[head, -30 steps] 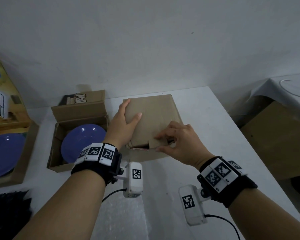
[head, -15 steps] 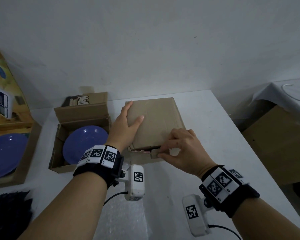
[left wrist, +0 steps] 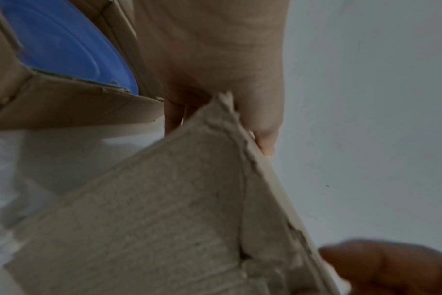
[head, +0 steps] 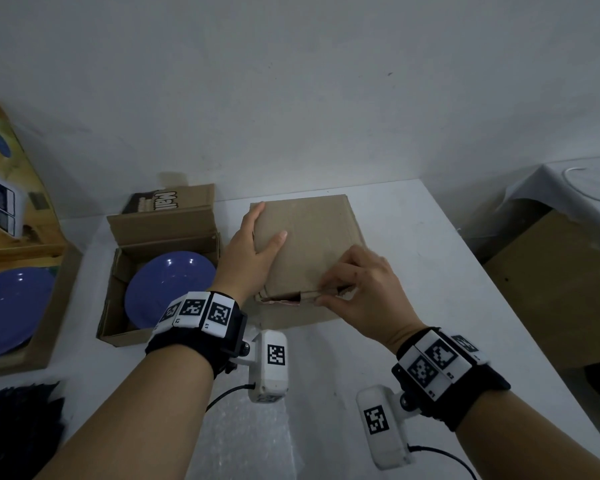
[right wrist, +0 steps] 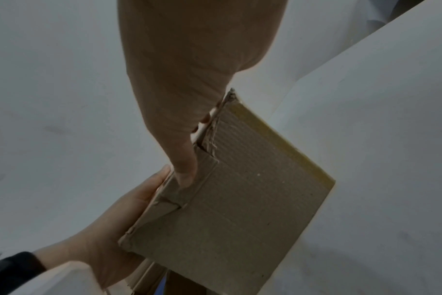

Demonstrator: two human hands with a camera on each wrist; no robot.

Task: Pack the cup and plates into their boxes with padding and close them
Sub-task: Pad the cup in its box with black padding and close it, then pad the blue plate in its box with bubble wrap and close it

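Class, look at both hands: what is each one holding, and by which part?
Both hold the closed cardboard box. The left hand grips its left edge, thumb on the lid. The right hand pinches the front flap at the near edge.

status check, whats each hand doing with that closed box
Left hand steadies the closed box at its left edge. Right hand pinches the front flap, not yet tucked. Nothing in the way.

White table (head: 430, 271): closed box (head: 312, 237), open box (head: 118, 306).
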